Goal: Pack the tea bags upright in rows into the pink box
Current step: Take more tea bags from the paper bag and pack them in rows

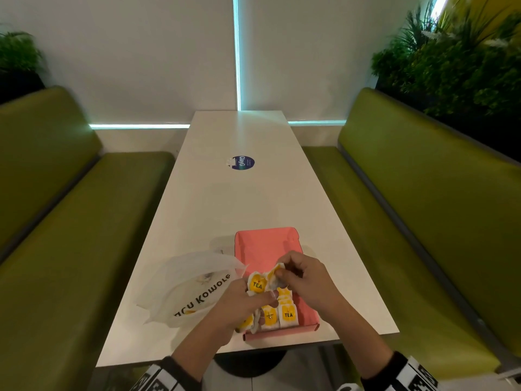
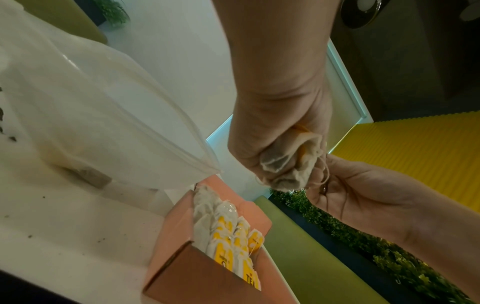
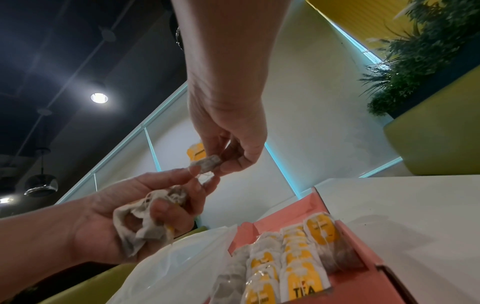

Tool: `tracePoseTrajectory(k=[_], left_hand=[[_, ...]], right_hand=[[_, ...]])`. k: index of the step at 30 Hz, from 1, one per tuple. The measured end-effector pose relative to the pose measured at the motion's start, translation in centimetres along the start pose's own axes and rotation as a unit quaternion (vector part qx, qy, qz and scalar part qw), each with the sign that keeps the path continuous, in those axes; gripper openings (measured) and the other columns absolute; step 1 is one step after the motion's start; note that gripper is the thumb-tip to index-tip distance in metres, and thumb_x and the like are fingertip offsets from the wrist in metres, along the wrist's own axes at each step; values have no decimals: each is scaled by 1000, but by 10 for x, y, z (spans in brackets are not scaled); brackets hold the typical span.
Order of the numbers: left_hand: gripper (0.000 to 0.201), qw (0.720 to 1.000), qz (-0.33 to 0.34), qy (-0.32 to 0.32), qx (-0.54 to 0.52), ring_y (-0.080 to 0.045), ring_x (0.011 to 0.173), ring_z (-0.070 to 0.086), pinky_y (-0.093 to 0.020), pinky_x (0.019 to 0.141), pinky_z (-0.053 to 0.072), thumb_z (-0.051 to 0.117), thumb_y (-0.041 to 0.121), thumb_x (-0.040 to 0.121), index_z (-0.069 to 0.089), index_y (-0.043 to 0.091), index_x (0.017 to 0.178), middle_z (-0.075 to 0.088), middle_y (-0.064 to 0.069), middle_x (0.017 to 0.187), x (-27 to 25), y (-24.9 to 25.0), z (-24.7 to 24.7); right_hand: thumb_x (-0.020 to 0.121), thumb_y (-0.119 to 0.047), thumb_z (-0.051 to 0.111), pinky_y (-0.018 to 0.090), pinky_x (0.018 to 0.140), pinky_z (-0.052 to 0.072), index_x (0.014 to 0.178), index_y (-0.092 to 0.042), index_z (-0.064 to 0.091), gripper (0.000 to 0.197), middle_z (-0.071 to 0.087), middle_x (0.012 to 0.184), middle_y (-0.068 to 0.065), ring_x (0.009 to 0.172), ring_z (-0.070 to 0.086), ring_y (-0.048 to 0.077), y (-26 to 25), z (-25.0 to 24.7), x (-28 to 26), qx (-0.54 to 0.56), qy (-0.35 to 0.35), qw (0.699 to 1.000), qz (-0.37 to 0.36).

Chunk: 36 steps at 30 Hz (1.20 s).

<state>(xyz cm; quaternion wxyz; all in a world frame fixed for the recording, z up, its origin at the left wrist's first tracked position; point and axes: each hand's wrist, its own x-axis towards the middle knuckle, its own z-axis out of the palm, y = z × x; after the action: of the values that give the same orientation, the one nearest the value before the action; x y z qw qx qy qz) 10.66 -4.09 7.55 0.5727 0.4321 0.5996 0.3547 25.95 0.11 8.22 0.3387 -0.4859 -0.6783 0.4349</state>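
Plastic bag (image 1: pixel 194 286) left of our hands; left hand (image 1: pixel 239 301) clutches tea bag bunch (image 3: pixel 145 222); right hand (image 1: pixel 304 280) pinches single tea bag (image 3: pixel 206 164) above pink box (image 1: pixel 265 244), part-filled rows (image 3: pixel 293 257) beneath; risk, we judge: tangled strings drag bunch out, topple rows

Box (image 1: pixel 269 244) on the table (image 1: pixel 245 198) near its front edge, tea bags (image 1: pixel 277 316) upright in rows at its near end. Plastic bag (image 1: pixel 189 286) just left of it. Both hands above the box, bunched bags (image 2: pixel 285 164) between. Sticker (image 1: pixel 243 162) farther back.
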Motion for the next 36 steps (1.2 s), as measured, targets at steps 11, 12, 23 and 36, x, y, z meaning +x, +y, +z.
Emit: tracePoseTrajectory(k=[11,12,23,36], left_hand=[[9,998,21,39,-36,-9,54,60,-18,47,47,70,7,79,67,15,82,69,-6,72,3,-4,-2],[7,998,17,48,-40,-9,50,57,-19,46,45,70,8,80,67,15,82,68,-4,69,4,-5,-3],[18,993,35,50,-99,-7,48,58,-19,44,45,62,33,83,69,17,78,66,4,55,3,2,-11],[15,988,107,28,110,-3,47,56,-17,48,44,79,27,73,72,14,78,66,7,59,10,-12,-4]], right_hand=[[88,-4,60,20,65,51,83,-8,64,7,65,76,5,69,61,8,-5,1,-3,113,-37,992,50],[88,-4,60,19,65,50,82,-8,63,8,64,77,5,70,61,8,-6,-1,-4,133,-47,988,61],[85,-7,65,23,70,54,79,-16,68,11,69,76,-5,75,64,11,-8,-3,-5,166,-36,981,96],[79,-20,72,13,66,43,81,-24,58,15,56,82,-14,75,51,4,-5,-15,5,-182,-98,978,28]])
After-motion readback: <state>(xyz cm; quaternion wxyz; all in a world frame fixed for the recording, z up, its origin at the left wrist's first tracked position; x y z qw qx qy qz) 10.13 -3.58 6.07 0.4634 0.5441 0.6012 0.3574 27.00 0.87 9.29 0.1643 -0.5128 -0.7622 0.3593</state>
